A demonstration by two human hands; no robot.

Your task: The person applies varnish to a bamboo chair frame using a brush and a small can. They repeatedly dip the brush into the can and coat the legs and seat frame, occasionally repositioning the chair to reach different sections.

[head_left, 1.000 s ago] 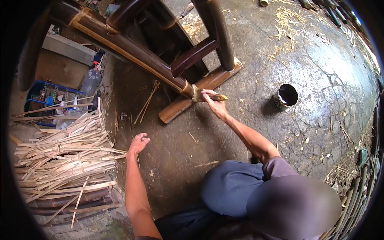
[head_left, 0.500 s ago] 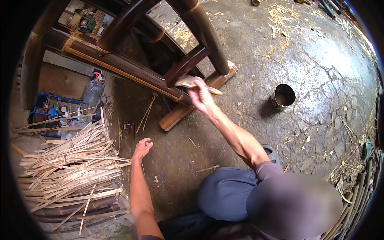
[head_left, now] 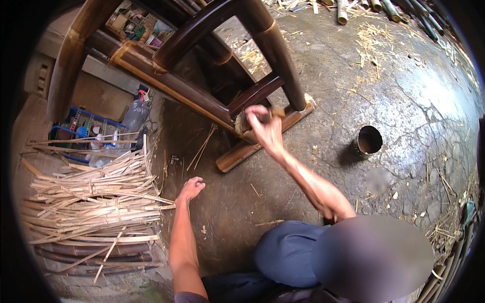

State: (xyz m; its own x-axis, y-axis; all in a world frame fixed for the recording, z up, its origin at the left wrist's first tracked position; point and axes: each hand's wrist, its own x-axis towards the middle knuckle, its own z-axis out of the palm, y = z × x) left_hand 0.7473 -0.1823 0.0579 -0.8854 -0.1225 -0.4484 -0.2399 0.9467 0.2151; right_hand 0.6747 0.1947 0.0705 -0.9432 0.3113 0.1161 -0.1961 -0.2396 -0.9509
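My right hand is closed around a paintbrush, slightly blurred. Its bristles are against the lower end of a dark, glossy bamboo furniture frame, near the joint with a lighter brown bamboo foot piece. My fingers hide part of the brush handle. Over the floor to the left, my left hand hangs empty, fingers loosely bent and apart. On the right stands a dark tin can with brown liquid in it.
Split bamboo strips are heaped at the left, close to my left forearm. Behind them sits a blue basket of assorted items beside a clear plastic bag. Shavings litter the cracked concrete floor; bamboo poles lie far right.
The whole view has shifted, so the scene sits further right and lower. My right hand has turned, and the brush now points down at the frame's lower joint. My left hand stays empty.
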